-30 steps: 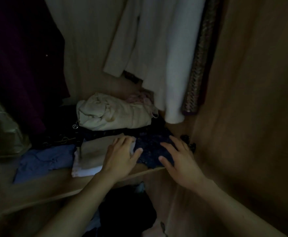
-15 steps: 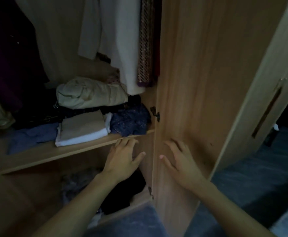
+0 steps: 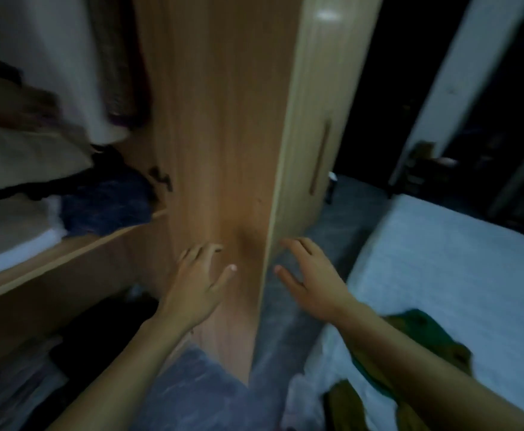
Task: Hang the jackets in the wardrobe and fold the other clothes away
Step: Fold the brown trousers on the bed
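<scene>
I have pulled both hands off the shelf [image 3: 68, 253] and swung away from the wardrobe [image 3: 217, 150] toward the bed [image 3: 441, 275], which I take to mean the folded piece is stowed and the next garment is due. My left hand [image 3: 197, 293] and right hand [image 3: 310, 284] hang spread and empty either side of the door's edge. The shelf holds folded pale clothes [image 3: 9, 225] beside a dark blue garment [image 3: 105, 203]; a green-and-olive garment [image 3: 425, 343] waits on the bed.

- My left hand [image 3: 194, 293] is bare: no ring or glove shows.
- My right hand [image 3: 312, 284] is bare too.
- Both my forearms are uncovered, no sleeves reaching them.
- A dark band edges my right wrist, at the lower corner of view.
</scene>
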The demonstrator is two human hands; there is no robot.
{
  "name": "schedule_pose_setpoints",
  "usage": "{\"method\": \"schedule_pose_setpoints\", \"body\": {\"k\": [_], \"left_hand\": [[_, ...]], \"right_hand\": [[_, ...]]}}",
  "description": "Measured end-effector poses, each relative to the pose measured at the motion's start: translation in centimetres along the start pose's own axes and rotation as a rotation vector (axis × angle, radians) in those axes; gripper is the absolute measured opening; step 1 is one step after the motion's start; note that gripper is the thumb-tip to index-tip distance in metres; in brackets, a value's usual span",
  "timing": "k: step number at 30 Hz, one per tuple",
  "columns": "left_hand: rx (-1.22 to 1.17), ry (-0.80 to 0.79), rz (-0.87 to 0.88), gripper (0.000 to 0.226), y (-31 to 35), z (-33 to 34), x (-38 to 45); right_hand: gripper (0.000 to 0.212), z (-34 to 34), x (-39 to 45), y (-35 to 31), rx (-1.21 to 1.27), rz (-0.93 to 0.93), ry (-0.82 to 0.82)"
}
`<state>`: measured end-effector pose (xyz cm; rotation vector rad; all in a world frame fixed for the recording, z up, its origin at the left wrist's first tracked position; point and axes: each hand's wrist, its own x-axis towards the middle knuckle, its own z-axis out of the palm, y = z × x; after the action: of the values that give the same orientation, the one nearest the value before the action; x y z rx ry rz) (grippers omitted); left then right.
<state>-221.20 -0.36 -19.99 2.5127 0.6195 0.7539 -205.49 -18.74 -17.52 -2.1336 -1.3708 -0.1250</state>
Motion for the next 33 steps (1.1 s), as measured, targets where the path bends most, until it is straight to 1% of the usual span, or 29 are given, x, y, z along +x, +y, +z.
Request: {"method": "schedule_pose_setpoints", "body": {"k": [2,6,10,14,17,21,25,28,33], "left_hand": [[-0.108,-0.021,0.061,0.056,1.2,2.9,-0.7],[-0.269,-0.131,0.092,0.057,5.3,8.9,-2.8],[-0.284,-0.234,0.228,0.058,10.5,12.7,-3.7],[-0.317,-0.292,0.283,0.061,15.7,15.3,-3.9],[-0.292,-0.334,0.333,0.061,19.3,18.0,-4.1],[-0.253,-0.386,0.377,0.054,24.8,22.0,-5.0],[-0.198,-0.437,0.398,0.055,30.1,25.2,-6.1],[-0.148,-0.417,0.425,0.054,33.2,26.8,-5.8],[-0.125,-0.418,0.402,0.052,36.2,29.0,-4.4]], "right_hand": [[0.048,-1.5,-3.9,1.1,-0.052,0.115,0.028],[0.051,-5.7,-11.1,3.5,-0.185,0.292,0.061],[0.050,-9.4,-16.8,5.8,-0.219,0.469,0.128],[0.048,-12.4,-22.2,8.7,-0.248,0.573,0.201],[0.046,-14.5,-26.3,11.4,-0.227,0.649,0.246],[0.045,-16.9,-31.1,16.3,-0.203,0.701,0.254],[0.043,-18.7,-34.1,21.5,-0.134,0.709,0.255],[0.043,-19.8,-35.4,24.9,-0.103,0.697,0.240],[0.042,-21.2,-36.6,28.6,-0.072,0.708,0.252]]}}
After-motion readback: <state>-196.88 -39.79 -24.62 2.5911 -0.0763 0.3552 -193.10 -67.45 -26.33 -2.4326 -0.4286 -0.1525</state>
